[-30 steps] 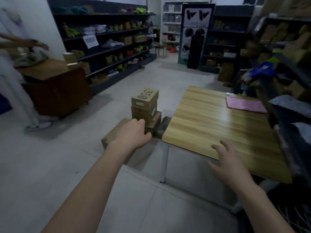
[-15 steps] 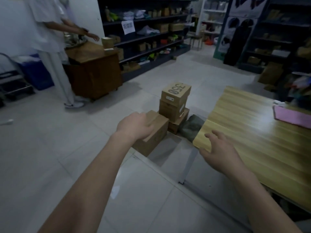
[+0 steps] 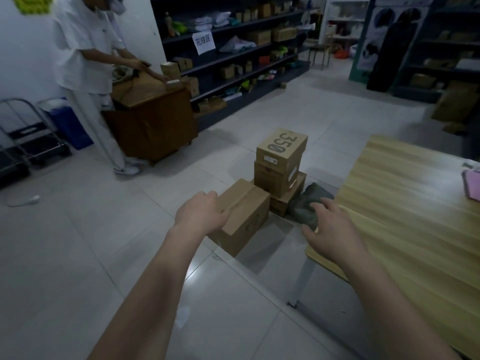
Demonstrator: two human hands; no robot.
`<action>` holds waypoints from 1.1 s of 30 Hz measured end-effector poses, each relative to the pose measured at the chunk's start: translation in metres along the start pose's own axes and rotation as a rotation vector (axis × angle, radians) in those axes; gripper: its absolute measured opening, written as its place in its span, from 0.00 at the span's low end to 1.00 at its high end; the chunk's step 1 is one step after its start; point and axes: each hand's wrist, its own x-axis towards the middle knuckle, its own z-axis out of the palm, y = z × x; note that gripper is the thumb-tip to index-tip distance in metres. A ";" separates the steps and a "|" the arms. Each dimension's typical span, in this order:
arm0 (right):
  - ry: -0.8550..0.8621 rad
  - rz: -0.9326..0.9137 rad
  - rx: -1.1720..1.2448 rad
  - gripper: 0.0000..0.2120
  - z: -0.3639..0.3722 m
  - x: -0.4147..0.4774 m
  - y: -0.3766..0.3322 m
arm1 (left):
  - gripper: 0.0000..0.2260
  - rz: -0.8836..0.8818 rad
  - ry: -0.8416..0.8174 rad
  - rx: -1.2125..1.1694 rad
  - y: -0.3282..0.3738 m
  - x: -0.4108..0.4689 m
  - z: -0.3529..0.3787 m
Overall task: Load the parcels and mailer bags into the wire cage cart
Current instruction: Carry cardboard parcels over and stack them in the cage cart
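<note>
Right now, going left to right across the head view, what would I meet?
Metal trolley → person in white → wooden cabinet → left hand → plain carton → box marked 350 → right hand → wooden table.

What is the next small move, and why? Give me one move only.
Probably bring the right hand across to the far side of the cardboard box so that both hands can lift it. The left hand grips the box's near top edge, while the right hand is open and holds nothing, over the table corner beside the dark mailer bag.
</note>
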 end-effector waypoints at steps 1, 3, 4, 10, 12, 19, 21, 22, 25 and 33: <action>0.001 0.004 0.004 0.29 -0.004 0.011 0.001 | 0.21 -0.012 0.001 0.002 0.004 0.007 -0.001; 0.012 0.012 0.003 0.25 -0.009 0.031 0.000 | 0.21 -0.022 0.009 -0.006 0.009 0.022 -0.003; 0.017 0.008 -0.005 0.25 -0.011 0.039 -0.001 | 0.21 -0.025 0.012 -0.012 0.010 0.029 -0.004; -0.006 -0.011 -0.017 0.27 -0.011 0.088 -0.019 | 0.23 -0.052 0.025 -0.020 -0.003 0.074 -0.012; -0.018 -0.010 -0.017 0.27 -0.006 0.106 -0.028 | 0.22 -0.057 0.026 -0.025 -0.010 0.092 -0.011; 0.020 0.051 0.022 0.27 0.031 0.185 -0.077 | 0.22 -0.051 0.004 -0.025 -0.055 0.182 -0.004; 0.038 0.098 0.068 0.32 0.044 0.210 -0.097 | 0.23 -0.034 0.000 -0.029 -0.072 0.213 -0.001; 0.048 0.122 0.089 0.34 0.050 0.223 -0.107 | 0.23 -0.027 -0.002 -0.030 -0.082 0.229 0.000; 0.058 0.161 0.103 0.37 0.064 0.260 -0.130 | 0.23 0.001 -0.029 -0.026 -0.109 0.272 0.001; 0.047 0.244 0.125 0.36 0.070 0.319 -0.157 | 0.23 0.073 -0.097 -0.027 -0.138 0.362 0.003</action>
